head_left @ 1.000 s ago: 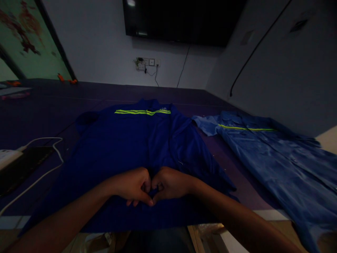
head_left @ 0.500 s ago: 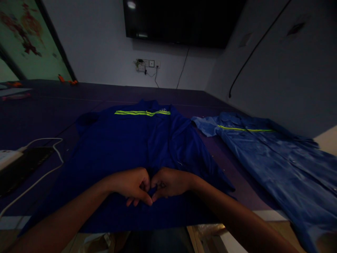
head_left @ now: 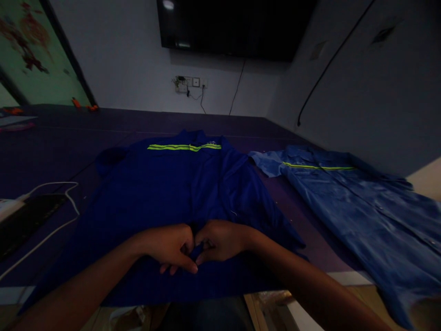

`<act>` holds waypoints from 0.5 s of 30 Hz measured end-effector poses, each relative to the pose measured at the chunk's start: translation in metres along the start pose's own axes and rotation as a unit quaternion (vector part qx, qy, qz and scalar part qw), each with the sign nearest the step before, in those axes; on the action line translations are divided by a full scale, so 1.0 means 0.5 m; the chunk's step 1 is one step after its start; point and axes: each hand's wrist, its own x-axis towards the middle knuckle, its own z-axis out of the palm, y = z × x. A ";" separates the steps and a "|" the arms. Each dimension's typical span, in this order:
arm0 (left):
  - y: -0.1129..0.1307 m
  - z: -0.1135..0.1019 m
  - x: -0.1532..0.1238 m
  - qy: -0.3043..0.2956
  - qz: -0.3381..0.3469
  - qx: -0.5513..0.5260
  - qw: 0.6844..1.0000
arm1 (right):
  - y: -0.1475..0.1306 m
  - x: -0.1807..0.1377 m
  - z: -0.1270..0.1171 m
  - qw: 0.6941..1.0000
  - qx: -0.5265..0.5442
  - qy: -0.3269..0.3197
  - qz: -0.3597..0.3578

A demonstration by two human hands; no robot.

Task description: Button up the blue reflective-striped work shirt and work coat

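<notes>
At the near edge, the 2 hands meet over the lower part of a dark blue shirt, knuckles close together. The left hand is curled, its thumb pressed in against the bent index finger, with 2 fingertips showing below. The right hand is curled likewise. Both are nearly closed on a small pinch of the shirt's cloth, which shows between them, and the thumb tips touch or almost touch.

The shirt lies spread on the purple table, its hem over the near edge and its collar at the far end; a yellow-green striped band crosses the chest. On the left lie a black object, too dark to identify, and a white cable. On the right, a lighter blue shirt lies flat, with 1 sleeve pointing toward the first.

Farther back, 2 small orange things sit by a greenish panel. Wall sockets with wires are below a dark screen.
</notes>
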 end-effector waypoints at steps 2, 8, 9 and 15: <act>-0.001 0.001 0.001 -0.005 0.005 -0.001 1.000 | -0.001 -0.001 0.000 1.000 0.004 -0.001 0.004; -0.001 0.003 0.001 -0.003 0.007 -0.006 1.000 | 0.002 -0.001 0.001 1.000 -0.005 0.013 -0.018; 0.001 0.003 0.000 -0.003 0.002 -0.003 1.000 | 0.002 -0.002 0.000 1.000 -0.006 0.015 -0.023; 0.016 0.000 -0.006 0.014 -0.031 -0.013 0.999 | -0.001 -0.005 -0.005 0.999 0.014 0.025 -0.034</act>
